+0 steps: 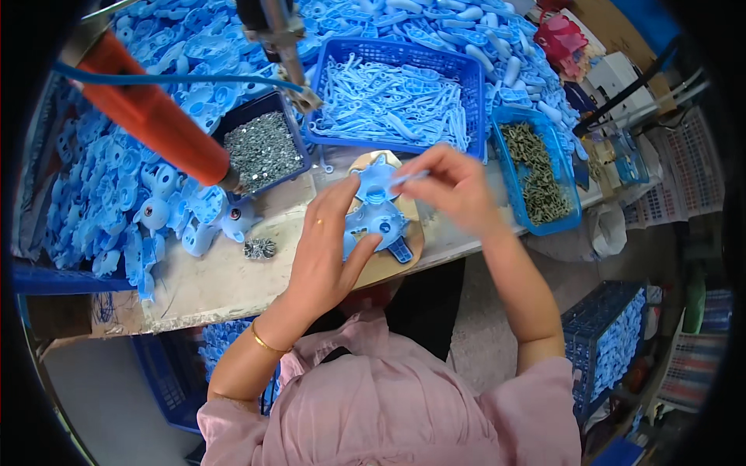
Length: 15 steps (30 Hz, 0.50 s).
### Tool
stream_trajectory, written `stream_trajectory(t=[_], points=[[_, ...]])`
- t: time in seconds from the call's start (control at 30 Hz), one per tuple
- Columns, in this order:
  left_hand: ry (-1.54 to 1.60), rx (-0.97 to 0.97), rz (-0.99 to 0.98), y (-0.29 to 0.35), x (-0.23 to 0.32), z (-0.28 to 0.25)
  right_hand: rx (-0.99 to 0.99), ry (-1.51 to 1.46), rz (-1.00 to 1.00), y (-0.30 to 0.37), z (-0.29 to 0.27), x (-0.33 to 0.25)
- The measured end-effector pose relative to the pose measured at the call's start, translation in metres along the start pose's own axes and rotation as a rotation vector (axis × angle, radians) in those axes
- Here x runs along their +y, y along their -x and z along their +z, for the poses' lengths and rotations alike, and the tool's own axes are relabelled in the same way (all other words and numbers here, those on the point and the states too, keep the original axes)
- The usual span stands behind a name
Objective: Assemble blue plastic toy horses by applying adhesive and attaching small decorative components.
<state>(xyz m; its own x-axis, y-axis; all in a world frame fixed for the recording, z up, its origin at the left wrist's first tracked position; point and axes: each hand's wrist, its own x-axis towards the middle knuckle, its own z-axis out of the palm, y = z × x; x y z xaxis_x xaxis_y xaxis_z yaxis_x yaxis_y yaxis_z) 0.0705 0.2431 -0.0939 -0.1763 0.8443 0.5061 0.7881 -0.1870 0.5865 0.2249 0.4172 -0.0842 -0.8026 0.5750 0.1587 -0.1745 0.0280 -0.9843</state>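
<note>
On a rounded tan board (416, 248) at the table's front edge lies a light-blue plastic toy shell (384, 220) with round hollows, its upper part open toward me. My left hand (320, 252) closes on its left side, fingertips at the upper part and thumb at the lower part. A blue strap-like tab (400, 250) sticks out below the shell. Above the shell's upper right, my right hand (458, 190) pinches a small light-blue plastic piece (412, 178), slightly smeared by motion.
An orange-red power screwdriver (151, 116) hangs at upper left. A dark tray (301, 165) of small silver parts, a blue basket (373, 145) of thin blue arms and a light-blue tray (556, 225) of brassy screws surround the board. Loose blue parts (93, 179) pile at left; a metal clump (259, 248) sits nearby.
</note>
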Motion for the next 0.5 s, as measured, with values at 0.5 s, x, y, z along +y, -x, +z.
stream_trajectory(t=[0.5], points=[[0.291,-0.268,-0.380,0.001,0.011,0.004,0.590,1.304,0.141,0.001,-0.248,0.037]])
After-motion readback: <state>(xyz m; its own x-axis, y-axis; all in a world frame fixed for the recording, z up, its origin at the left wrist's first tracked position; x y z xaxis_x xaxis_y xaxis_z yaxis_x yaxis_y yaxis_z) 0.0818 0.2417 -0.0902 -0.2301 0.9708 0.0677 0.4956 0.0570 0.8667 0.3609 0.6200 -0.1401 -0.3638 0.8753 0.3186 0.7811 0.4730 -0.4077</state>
